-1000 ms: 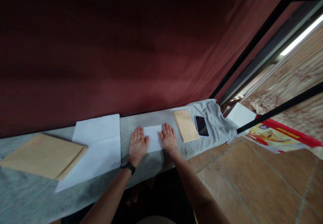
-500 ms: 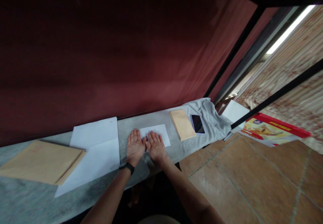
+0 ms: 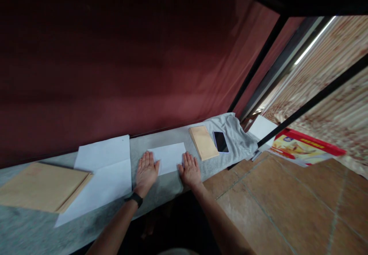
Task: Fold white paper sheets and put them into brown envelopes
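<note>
A folded sheet of white paper (image 3: 169,157) lies flat on the grey cloth (image 3: 161,190), between my two hands. My left hand (image 3: 146,171), with a dark band on its wrist, rests palm down at the paper's left end, fingers stretched out. At the paper's right end, my right hand (image 3: 190,170) lies flat with its fingers extended. Neither hand grips anything. Just right of my right hand is a small stack of brown envelopes (image 3: 204,143). Larger white sheets (image 3: 113,176) spread out to the left of my left hand.
A pile of larger brown envelopes (image 3: 43,188) overlaps the white sheets at far left. A phone (image 3: 221,142) lies beyond the small envelopes. Black metal bars (image 3: 258,63) frame the right side. A red and yellow printed box (image 3: 301,147) sits on the tiled floor.
My hands have slid apart along the folded paper, left hand to its left end and right hand to its right end, uncovering its middle. The view has shifted slightly.
</note>
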A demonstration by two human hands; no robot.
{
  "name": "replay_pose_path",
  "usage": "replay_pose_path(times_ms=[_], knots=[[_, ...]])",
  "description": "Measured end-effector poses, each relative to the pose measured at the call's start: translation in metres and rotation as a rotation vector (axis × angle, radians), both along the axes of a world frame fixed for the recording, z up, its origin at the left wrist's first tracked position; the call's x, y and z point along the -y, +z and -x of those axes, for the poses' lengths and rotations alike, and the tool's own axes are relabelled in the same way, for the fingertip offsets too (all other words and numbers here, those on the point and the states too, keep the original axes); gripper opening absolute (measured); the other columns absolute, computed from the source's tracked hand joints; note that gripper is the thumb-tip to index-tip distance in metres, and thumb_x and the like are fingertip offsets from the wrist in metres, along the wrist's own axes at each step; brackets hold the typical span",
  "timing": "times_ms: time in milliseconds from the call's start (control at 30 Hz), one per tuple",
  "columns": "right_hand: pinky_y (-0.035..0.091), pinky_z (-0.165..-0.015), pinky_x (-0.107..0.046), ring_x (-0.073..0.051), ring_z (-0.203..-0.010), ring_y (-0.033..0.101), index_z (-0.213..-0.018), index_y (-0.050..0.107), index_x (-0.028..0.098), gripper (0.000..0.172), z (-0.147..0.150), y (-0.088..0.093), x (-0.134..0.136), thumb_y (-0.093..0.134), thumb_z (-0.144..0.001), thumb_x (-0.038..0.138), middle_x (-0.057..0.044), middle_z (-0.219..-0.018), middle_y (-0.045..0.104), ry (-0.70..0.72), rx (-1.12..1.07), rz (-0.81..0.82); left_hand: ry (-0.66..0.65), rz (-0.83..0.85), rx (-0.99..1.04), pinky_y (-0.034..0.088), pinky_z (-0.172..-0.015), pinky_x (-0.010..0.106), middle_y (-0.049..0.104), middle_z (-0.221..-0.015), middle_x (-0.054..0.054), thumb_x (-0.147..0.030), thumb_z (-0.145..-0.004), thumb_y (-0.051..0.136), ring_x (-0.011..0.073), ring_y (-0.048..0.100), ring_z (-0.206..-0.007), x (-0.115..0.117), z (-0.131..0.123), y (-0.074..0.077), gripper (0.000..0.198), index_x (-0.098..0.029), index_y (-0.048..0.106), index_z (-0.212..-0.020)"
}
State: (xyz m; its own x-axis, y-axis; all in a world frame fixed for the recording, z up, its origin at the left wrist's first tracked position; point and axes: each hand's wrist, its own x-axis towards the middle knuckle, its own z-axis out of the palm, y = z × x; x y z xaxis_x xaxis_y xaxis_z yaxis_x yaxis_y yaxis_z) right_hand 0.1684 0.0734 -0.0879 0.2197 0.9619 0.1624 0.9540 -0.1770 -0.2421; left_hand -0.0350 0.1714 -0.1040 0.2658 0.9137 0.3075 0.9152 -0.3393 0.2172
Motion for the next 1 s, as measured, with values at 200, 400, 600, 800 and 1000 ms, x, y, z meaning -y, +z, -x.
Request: replay_pose_path(times_ms=[200,400,600,800,1000], knots=[[0.017,-0.122,-0.046,-0.027,-0.149,0.031,-0.157,0.032,0.012,0.061,0.002,0.003,0.001,0.034,-0.105,0.044,-0.013,-0.16,0.033,0.003,-0.006,0.018,-0.259,0.043,-0.002,0.028,-0.123,0.045,0.037,-0.16,0.017,-0.037,-0.101,0.026,0.026,0.028,-0.151,0.032,-0.047,0.006,0.061,-0.004,0.036,-0.152],[0.018,-0.122,-0.046,-0.027,-0.15,0.03,-0.156,0.033,0.012,0.056,0.0,0.001,0.0,0.036,-0.104,0.034,-0.012,-0.161,0.032,0.014,-0.008,0.014,-0.31,0.085,-0.053,0.02,-0.125,0.044,0.037,-0.16,0.015,-0.038,-0.101,0.028,0.0236,0.026,-0.152,0.045,-0.081,0.006,0.061,-0.007,0.036,-0.153],[0.018,-0.122,-0.046,-0.028,-0.149,0.032,-0.156,0.034,0.011,0.06,0.003,0.004,0.0,0.036,-0.105,0.042,-0.014,-0.159,0.036,-0.005,-0.023,0.004,-0.169,0.138,-0.084,0.02,-0.125,0.044,0.035,-0.161,0.014,-0.04,-0.101,0.026,0.0241,0.024,-0.152,0.009,-0.047,0.008,0.062,-0.008,0.034,-0.154],[0.018,-0.121,-0.047,-0.028,-0.148,0.033,-0.156,0.034,0.011,0.059,0.003,0.0,-0.001,0.035,-0.105,0.042,-0.014,-0.159,0.035,-0.005,-0.028,-0.011,-0.143,0.158,-0.088,0.02,-0.124,0.045,0.035,-0.16,0.017,-0.035,-0.101,0.025,0.0258,0.027,-0.151,-0.003,-0.062,0.01,0.061,-0.004,0.036,-0.152],[0.019,-0.121,-0.049,-0.028,-0.149,0.03,-0.156,0.032,0.012,0.059,0.003,-0.006,-0.003,0.036,-0.105,0.04,-0.015,-0.16,0.033,0.006,-0.007,-0.01,-0.264,0.097,-0.039,0.019,-0.125,0.043,0.037,-0.16,0.011,-0.033,-0.101,0.026,0.0211,0.028,-0.151,-0.003,-0.103,0.01,0.058,-0.012,0.035,-0.154]])
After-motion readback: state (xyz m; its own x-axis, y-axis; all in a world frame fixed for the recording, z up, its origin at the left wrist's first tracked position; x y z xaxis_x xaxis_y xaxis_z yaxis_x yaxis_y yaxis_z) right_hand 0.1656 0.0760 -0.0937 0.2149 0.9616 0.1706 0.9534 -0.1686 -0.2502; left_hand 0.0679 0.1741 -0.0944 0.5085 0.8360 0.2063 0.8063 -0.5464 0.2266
